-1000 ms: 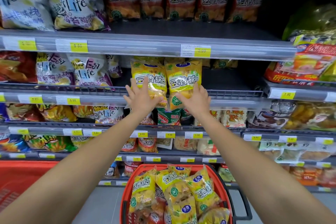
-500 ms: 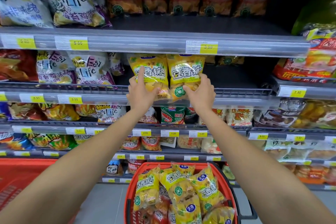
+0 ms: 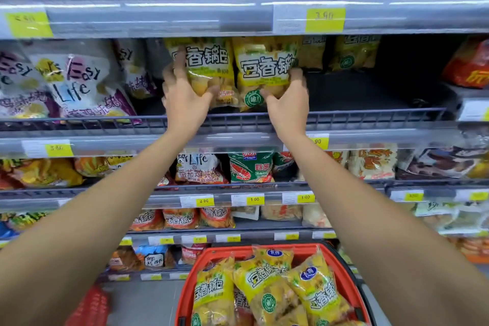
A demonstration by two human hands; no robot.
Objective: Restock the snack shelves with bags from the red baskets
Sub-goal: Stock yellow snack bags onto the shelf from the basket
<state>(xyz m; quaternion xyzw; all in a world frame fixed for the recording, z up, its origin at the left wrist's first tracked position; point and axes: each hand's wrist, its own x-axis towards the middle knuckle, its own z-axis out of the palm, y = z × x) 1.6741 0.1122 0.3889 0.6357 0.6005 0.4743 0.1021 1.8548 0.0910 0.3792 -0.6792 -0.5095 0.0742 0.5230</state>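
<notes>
View from a person's head, looking at supermarket snack shelves, with both bare arms stretched forward.

The left hand [image 3: 185, 98] grips the left yellow bag [image 3: 209, 66], fingers curled round its left edge and the thumb pressed on its lower front. The right hand [image 3: 287, 103] grips the right yellow bag [image 3: 264, 69] the same way, fingers round its right edge and the thumb on its lower front. The two bags stand upright and touch side by side on the second shelf from the top, just behind its low wire rail [image 3: 370, 115]. Both carry large Chinese lettering.

More yellow bags [image 3: 354, 53] stand farther back on the same shelf, to the right. To the left on that shelf lean white bags [image 3: 79, 79] printed "Easy Life". A yellow price tag [image 3: 325, 20] sits on the shelf edge above.

On the shelf below, between the arms, stands a green bag [image 3: 250, 167] with a shrimp picture. Lower shelves hold rows of smaller snack packets, blurred.

Near the viewer, at the bottom centre, a red basket [image 3: 341, 272] holds a pile of matching yellow bags [image 3: 264, 286] lying at tilted angles. At the bottom left is a blurred red shape [image 3: 90, 307]; whether it is another basket cannot be told.
</notes>
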